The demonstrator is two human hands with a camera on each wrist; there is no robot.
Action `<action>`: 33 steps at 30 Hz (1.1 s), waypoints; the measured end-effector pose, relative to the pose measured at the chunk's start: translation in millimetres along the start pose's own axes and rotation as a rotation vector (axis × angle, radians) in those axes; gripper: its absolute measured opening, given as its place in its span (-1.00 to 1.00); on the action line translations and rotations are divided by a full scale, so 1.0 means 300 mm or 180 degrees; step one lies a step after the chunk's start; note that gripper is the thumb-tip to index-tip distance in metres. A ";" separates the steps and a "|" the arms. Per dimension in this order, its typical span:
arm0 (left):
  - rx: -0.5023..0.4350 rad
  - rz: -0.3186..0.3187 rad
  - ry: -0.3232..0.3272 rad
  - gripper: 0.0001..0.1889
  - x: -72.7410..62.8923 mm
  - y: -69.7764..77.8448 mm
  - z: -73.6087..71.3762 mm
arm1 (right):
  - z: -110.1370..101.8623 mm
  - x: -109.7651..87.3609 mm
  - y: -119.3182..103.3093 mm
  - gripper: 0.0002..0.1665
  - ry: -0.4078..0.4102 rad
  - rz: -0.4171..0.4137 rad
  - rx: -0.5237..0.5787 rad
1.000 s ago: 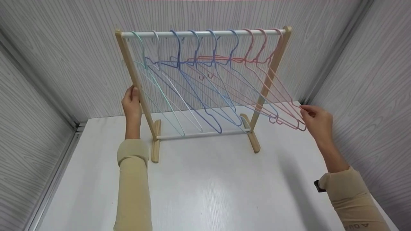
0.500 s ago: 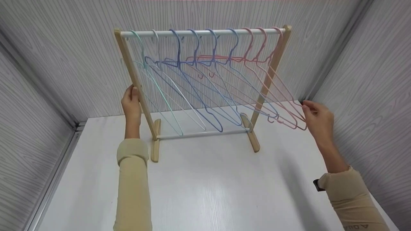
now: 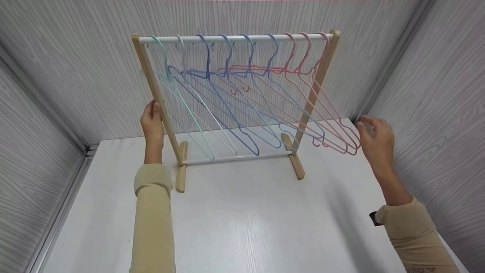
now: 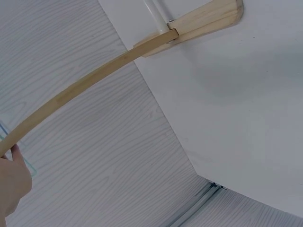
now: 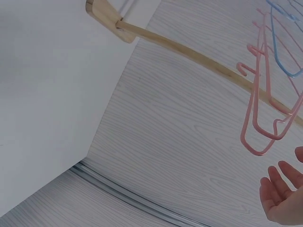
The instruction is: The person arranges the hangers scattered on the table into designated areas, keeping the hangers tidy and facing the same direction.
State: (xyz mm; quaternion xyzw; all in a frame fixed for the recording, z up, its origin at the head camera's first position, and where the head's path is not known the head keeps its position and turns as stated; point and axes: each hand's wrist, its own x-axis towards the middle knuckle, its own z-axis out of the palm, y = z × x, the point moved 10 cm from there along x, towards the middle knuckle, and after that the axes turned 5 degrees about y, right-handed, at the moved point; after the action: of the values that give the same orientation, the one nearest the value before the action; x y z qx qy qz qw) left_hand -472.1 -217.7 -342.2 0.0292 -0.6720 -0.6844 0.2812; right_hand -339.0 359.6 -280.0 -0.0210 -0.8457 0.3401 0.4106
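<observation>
A clothes rack with wooden side posts and a white top bar [image 3: 235,39] stands on the white table. Along the bar hang several hangers, from a mint green one [image 3: 191,113] and a white one [image 3: 212,113] at the left, through blue hangers [image 3: 227,106], to pink hangers [image 3: 333,113] at the right end. My left hand [image 3: 152,121] grips the left wooden post [image 3: 151,79] about halfway up, its thumb on the near side. Just beyond the lower corners of the pink hangers is my right hand [image 3: 377,142], apart from them, with loosely bent fingers [image 5: 278,183] holding nothing.
The rack's wooden feet [image 3: 297,167] and white lower bar [image 3: 238,157] rest on the white table [image 3: 242,227]. Close behind rises a wood-grain back wall [image 3: 113,76], with side walls [image 3: 435,113] on both sides.
My right hand has let go of the outermost pink hanger and moved slightly up and away. That hanger has swung a little back. The left hand keeps its hold; the rack sits slightly further left.
</observation>
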 end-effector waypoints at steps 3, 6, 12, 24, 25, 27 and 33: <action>0.0016 -0.0035 0.0011 -0.51 -0.005 0.001 -0.007 | -0.002 -0.001 -0.013 -0.69 0.0001 -0.0037 0.0015; 0.0024 -0.0050 0.0027 -0.49 -0.015 0.006 -0.012 | -0.004 -0.003 -0.020 -0.69 -0.0002 -0.0063 0.0007; -0.0020 -0.0039 -0.0036 -0.49 -0.022 0.012 -0.013 | -0.010 -0.005 -0.025 -0.69 -0.0002 -0.0088 -0.0019; 0.0022 -0.0057 -0.0260 -0.53 -0.076 0.119 0.000 | -0.021 0.004 -0.008 -0.67 -0.0017 0.0001 -0.0114; 0.0041 -0.0067 -0.0285 -0.53 -0.079 0.123 0.002 | -0.022 0.006 -0.005 -0.66 -0.0015 0.0003 -0.0128; 0.0053 -0.0088 -0.0340 -0.53 -0.079 0.124 0.005 | -0.023 0.008 0.000 -0.66 -0.0024 -0.0005 -0.0142; 0.0114 -0.0119 -0.0481 -0.51 -0.082 0.121 0.014 | -0.030 0.010 0.015 -0.66 -0.0056 -0.0014 -0.0083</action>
State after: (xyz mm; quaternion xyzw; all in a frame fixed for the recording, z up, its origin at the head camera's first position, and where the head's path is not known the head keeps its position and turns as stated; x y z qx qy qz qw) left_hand -440.8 -201.4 -316.1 -0.0050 -0.7029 -0.6776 0.2163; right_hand -335.9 369.1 -276.7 -0.0215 -0.8537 0.3283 0.4036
